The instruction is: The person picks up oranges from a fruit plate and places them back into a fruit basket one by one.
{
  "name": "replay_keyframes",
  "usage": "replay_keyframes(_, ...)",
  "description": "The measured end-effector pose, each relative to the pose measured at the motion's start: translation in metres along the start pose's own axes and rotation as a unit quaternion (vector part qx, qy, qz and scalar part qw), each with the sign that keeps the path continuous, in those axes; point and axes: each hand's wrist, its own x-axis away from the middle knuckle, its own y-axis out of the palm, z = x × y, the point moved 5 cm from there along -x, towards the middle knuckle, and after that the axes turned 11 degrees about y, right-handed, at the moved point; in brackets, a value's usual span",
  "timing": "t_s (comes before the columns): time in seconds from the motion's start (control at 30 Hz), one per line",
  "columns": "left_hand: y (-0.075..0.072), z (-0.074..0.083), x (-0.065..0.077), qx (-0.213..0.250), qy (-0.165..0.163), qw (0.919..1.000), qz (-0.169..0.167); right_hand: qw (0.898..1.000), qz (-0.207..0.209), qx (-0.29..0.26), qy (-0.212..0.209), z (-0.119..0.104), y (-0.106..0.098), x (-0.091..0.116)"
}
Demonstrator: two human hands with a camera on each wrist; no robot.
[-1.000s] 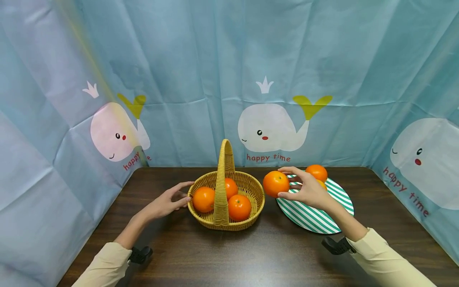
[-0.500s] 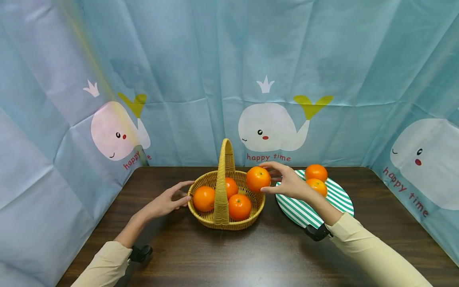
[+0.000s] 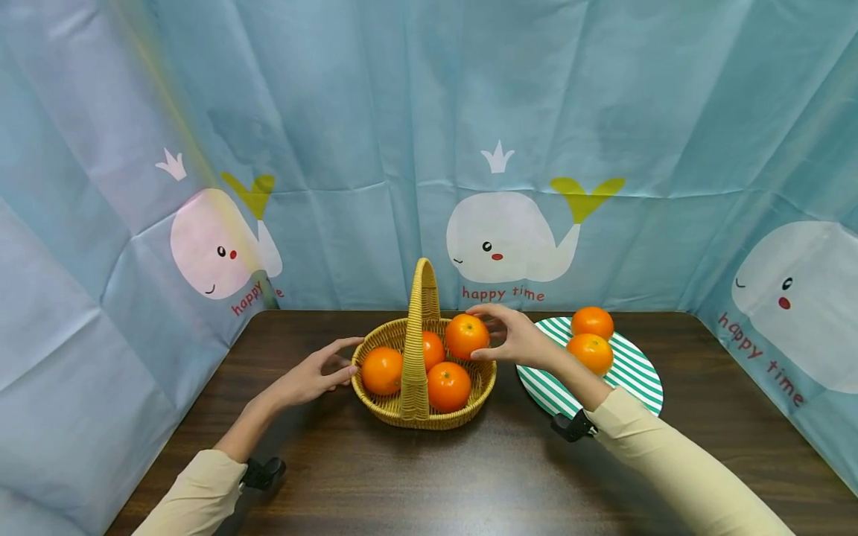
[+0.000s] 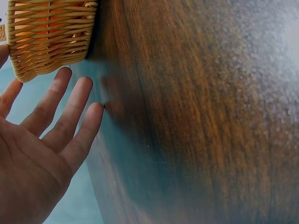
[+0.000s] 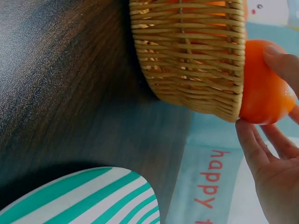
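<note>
A yellow wicker basket [image 3: 429, 423] with a tall handle stands mid-table, with several oranges in it, among them a front orange [image 3: 449, 387] and a left orange [image 3: 381, 371]. My right hand [image 3: 515, 340] holds another orange [image 3: 467, 336] between thumb and fingers, at the basket's right back rim. In the right wrist view that held orange [image 5: 265, 84] sits partly behind the rim. At the basket's left end, my left hand [image 3: 310, 380] touches the rim with thumb and index finger. In the left wrist view its other fingers [image 4: 77, 100] are extended and spread.
To the right lies a round green-and-white striped plate [image 3: 630, 372] bearing two oranges, one at the back [image 3: 593, 322] and one in front [image 3: 590, 353]. A blue curtain [image 3: 362, 149] printed with whales hangs behind and beside the dark wooden table [image 3: 375, 484].
My right hand has carried its orange leftward from over the plate to the basket, then lower at its rim. The plate's front orange has come into full view. My left hand has stayed put.
</note>
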Motion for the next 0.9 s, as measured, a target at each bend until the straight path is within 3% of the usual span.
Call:
replay_keyframes(0.13,0.0,0.0,0.0,-0.001,-0.001,1.0,-0.001,1.0,-0.006,-0.002,-0.011,0.0,0.003,-0.001)
replay_keyframes(0.37,0.0,0.001,0.0,-0.004,-0.001,1.0,-0.001,1.0,-0.015,-0.003,-0.003,-0.037,0.004,0.011)
replay_keyframes(0.67,0.001,0.003,0.0,-0.004,0.002,1.0,-0.001,1.0,-0.005,-0.019,0.01,-0.005,-0.002,0.005)
replay_keyframes(0.9,0.0,0.002,0.0,-0.004,-0.003,1.0,0.0,1.0,0.016,-0.012,0.002,0.003,-0.021,0.019)
